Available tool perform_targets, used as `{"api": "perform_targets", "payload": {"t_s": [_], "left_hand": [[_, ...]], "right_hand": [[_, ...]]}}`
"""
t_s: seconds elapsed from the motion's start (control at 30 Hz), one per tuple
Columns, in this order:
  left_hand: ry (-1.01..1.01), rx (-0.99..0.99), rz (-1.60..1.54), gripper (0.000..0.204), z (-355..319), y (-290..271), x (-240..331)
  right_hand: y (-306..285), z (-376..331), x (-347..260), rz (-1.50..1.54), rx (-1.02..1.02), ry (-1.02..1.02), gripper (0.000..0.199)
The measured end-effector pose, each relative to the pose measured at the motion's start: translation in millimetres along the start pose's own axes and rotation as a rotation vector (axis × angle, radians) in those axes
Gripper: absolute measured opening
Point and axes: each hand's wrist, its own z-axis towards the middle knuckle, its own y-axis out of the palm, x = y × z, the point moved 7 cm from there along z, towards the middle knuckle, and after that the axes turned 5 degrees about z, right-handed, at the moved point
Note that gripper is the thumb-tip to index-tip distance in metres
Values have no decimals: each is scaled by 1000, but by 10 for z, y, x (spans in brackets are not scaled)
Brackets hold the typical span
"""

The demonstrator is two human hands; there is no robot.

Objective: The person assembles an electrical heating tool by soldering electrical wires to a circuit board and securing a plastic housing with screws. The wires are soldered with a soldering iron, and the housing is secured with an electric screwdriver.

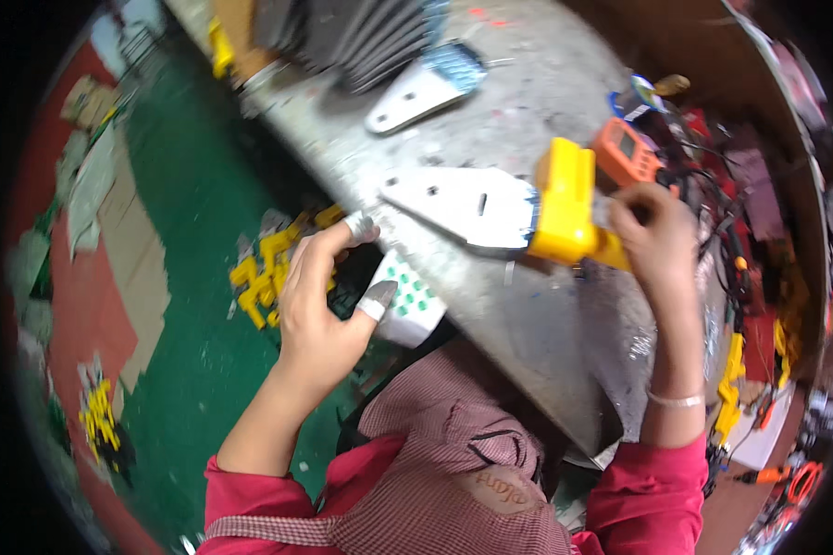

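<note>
My left hand [319, 310] is at the table's near edge, thumb and forefinger spread apart, both tips wrapped in pale tape. The thumb tip overlaps a white piece with rows of green dots [407, 301]; whether it touches is unclear. On the table lies a flat white tapered plate [467, 205], with a bright yellow plastic housing [565, 203] at its wide end. My right hand [657, 236], blurred, has its fingers curled together by the housing's right end. What sits between those fingertips cannot be made out.
Behind lie a second tapered plate [426, 88] and a stack of dark grey plates [347, 37]. An orange meter [625, 153], a spool [634, 99] and tangled cables crowd the right side. Yellow parts [268, 273] are heaped below the table edge, at left.
</note>
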Motion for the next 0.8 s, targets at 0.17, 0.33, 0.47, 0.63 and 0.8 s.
{"api": "perform_targets", "payload": {"t_s": [0.17,0.33,0.47,0.63,0.8], "left_hand": [[410,-133,232,45,294,386,564],[299,-94,5,38,610,339,573],[643,-163,-89,44,662,791,1226],[706,-260,473,41,317,1626,1588],[799,-184,82,27,-445,367,1822]], "right_hand": [[267,139,-84,140,-283,126,22],[-691,439,7,7,45,-275,24],[-455,667,236,-608,-303,-75,28],[-1104,672,69,-102,-106,-58,28],[-2082,-184,-290,13,142,14,46]]}}
